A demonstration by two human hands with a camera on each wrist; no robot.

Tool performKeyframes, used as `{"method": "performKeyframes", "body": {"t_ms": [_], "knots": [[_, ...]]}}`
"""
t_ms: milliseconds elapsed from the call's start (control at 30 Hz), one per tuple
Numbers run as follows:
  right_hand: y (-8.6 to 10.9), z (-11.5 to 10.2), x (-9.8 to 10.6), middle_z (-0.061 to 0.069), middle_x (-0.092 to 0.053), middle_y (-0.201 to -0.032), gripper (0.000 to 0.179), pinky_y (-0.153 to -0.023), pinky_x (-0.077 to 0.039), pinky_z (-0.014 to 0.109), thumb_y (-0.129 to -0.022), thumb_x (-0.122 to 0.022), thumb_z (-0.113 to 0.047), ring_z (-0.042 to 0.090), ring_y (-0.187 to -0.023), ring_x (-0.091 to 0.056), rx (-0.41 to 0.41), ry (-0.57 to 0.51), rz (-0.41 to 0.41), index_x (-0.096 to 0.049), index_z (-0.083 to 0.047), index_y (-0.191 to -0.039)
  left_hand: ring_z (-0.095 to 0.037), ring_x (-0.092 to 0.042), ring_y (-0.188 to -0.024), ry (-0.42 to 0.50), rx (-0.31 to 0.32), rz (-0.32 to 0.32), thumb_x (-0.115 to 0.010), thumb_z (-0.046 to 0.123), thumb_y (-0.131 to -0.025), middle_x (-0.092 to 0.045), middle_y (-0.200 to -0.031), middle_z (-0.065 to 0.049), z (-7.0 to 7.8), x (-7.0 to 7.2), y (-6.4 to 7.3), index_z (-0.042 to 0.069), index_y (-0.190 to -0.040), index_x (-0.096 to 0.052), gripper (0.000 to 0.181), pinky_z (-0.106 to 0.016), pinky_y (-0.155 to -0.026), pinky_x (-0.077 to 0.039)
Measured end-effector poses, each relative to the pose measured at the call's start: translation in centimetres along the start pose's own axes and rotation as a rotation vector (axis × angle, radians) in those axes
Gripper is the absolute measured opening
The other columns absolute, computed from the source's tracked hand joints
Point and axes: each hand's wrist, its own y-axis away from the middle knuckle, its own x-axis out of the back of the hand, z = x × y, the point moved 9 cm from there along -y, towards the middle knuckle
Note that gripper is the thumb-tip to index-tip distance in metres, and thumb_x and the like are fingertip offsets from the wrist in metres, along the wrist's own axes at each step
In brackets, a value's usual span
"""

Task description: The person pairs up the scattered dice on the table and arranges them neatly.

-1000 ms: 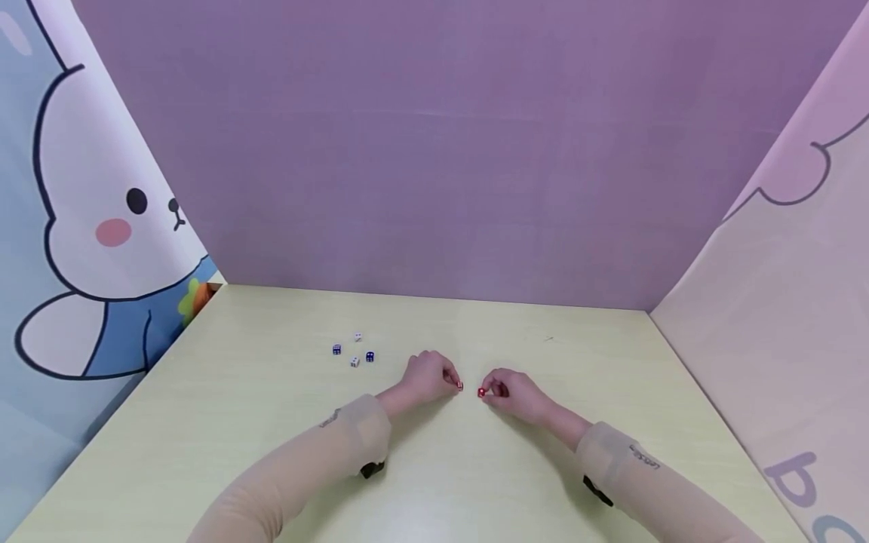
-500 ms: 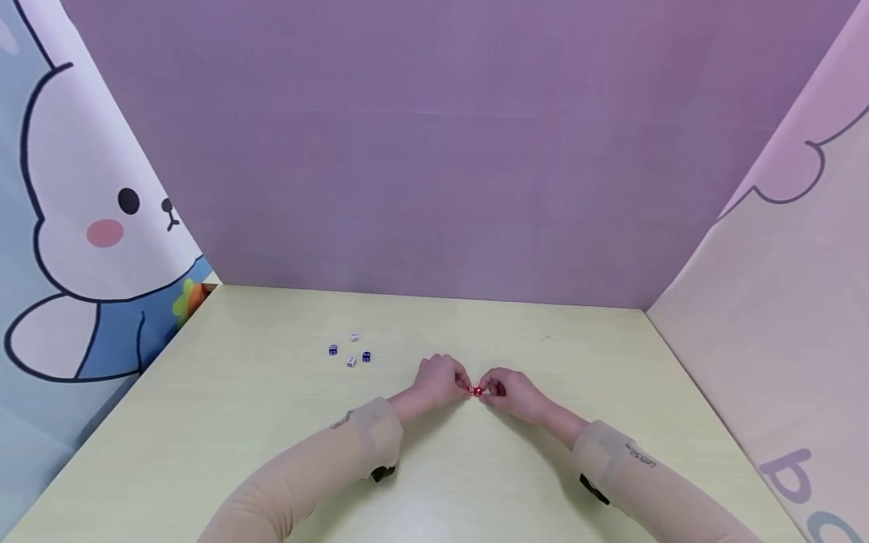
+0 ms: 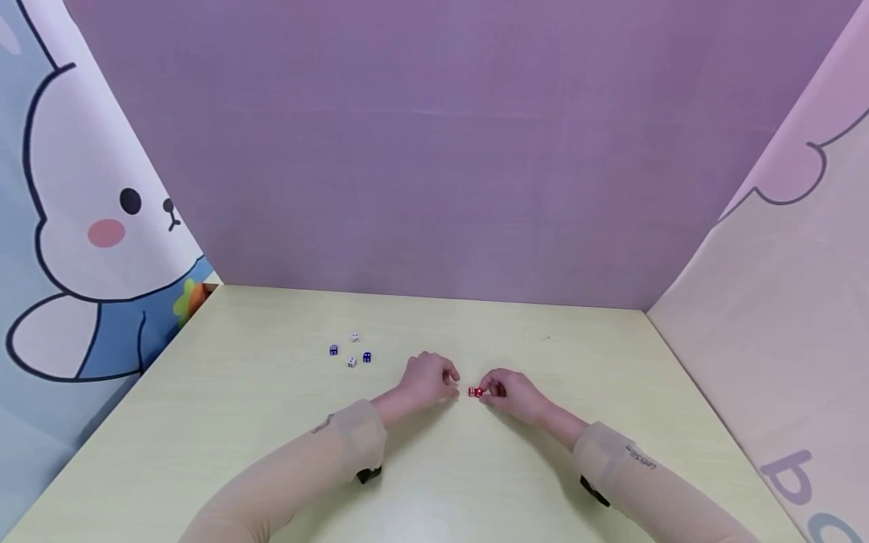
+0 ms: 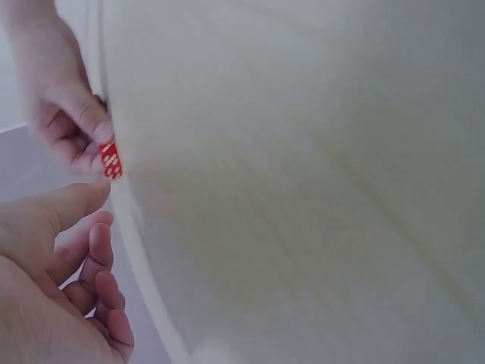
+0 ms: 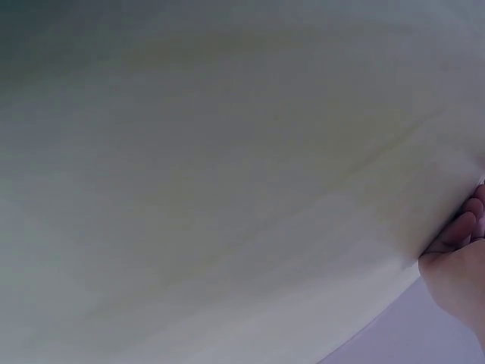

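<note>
Two small red dice with white pips sit side by side on the pale table (image 3: 434,467). The left red die (image 3: 471,392) stands free of my left hand (image 3: 428,379), whose thumb and fingers are parted just to its left. My right hand (image 3: 517,395) pinches the right red die (image 3: 479,392) between thumb and forefinger. In the left wrist view the red dice (image 4: 111,161) line up at the other hand's fingertips, beyond my left thumb. Only the edge of my right hand (image 5: 458,265) shows in the right wrist view; the dice are out of sight there.
To the left on the table lie two blue dice, one blue die (image 3: 333,350) left of the other blue die (image 3: 366,357), and two white ones, a far white die (image 3: 355,337) and a nearer white die (image 3: 351,363). A purple panel (image 3: 434,166) rises behind the table.
My left hand brought its red die rightward against the one in my right hand, then let go and drew back left. My right hand has stayed in place.
</note>
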Motion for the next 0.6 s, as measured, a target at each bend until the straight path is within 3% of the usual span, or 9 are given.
{"method": "performKeyframes", "body": {"t_ms": [300, 600], "knots": [[-0.1, 0.0, -0.2, -0.005, -0.048, -0.071, 0.009, -0.057, -0.038, 0.019, -0.084, -0.069, -0.010, 0.006, -0.063, -0.042, -0.016, -0.010, -0.009, -0.062, -0.009, -0.090, -0.017, -0.049, -0.083, 0.061, 0.061, 0.050, -0.079, 0.021, -0.075, -0.061, -0.076, 0.007, -4.2, 4.1, 2.3, 0.013, -0.096, -0.072, 0.024, -0.050, -0.090, -0.032], [0.0, -0.1, -0.2, -0.004, -0.049, -0.072, 0.010, -0.057, -0.038, 0.019, -0.084, -0.069, -0.010, 0.007, -0.064, -0.042, -0.031, -0.025, -0.018, -0.062, -0.008, -0.091, -0.023, -0.051, -0.087, -0.054, 0.070, 0.173, -0.080, 0.020, -0.073, -0.066, -0.085, -0.003, -8.1, 8.5, 4.2, 0.011, -0.099, -0.072, 0.028, -0.048, -0.083, -0.035]]}}
